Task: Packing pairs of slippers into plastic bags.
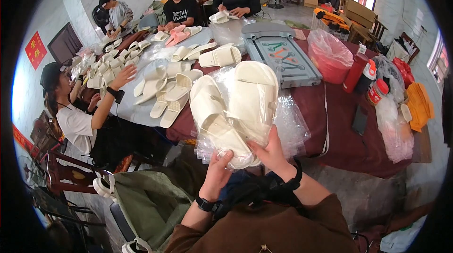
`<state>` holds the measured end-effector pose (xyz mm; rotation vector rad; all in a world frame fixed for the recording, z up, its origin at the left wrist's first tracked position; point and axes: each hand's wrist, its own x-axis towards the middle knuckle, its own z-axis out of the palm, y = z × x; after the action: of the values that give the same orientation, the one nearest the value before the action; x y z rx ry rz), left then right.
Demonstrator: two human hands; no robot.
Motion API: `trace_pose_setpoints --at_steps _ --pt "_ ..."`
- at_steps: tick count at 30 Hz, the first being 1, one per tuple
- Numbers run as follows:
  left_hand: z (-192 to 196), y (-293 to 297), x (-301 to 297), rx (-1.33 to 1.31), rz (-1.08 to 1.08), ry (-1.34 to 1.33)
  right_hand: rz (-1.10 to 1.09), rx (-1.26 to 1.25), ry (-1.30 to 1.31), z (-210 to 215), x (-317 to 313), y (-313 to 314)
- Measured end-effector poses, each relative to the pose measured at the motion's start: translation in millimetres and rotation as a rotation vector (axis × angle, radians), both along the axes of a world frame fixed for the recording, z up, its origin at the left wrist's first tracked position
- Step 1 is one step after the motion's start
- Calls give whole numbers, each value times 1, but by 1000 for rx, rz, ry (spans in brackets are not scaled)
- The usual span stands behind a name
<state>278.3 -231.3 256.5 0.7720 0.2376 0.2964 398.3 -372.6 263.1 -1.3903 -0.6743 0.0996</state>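
A pair of cream slippers [252, 97] is held up in front of me, soles partly facing each other. Glossy clear film shows over part of them; I cannot tell whether a bag encloses them fully. My left hand [217, 172] grips the near end of the left slipper, thumb on top. On the other side, my right hand [273, 155] is closed on the near end of the right one, its fingers partly hidden. Beneath and beside the pair, clear plastic bags [291, 123] lie on the dark red tablecloth [311, 106].
Loose cream slippers [177, 88] cover the table to the left, with a pink pair [177, 35] farther back. A grey plastic case [283, 54], a red bag-lined tub [328, 59] and a red bottle [355, 71] stand right. Several people work around the table; one reaches out at left.
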Motion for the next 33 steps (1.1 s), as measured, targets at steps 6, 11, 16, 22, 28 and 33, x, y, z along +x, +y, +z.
trace_pose_setpoints --at_steps 6,11,16,22,28,33 --pt "0 25 -13 79 224 43 67 -293 -600 -3 41 -26" --pt "39 101 -67 393 482 121 102 -668 -557 -33 42 -39" --pt "94 179 -178 981 568 489 43 -690 -710 -37 44 -34" --pt "66 225 -276 1484 342 1389 10 -707 -707 -34 39 -33" --pt "-107 278 -333 1149 80 1843 7 -701 -720 -38 35 -32" --pt "-235 264 -338 912 209 1611 -45 -749 -736 -39 34 -37"
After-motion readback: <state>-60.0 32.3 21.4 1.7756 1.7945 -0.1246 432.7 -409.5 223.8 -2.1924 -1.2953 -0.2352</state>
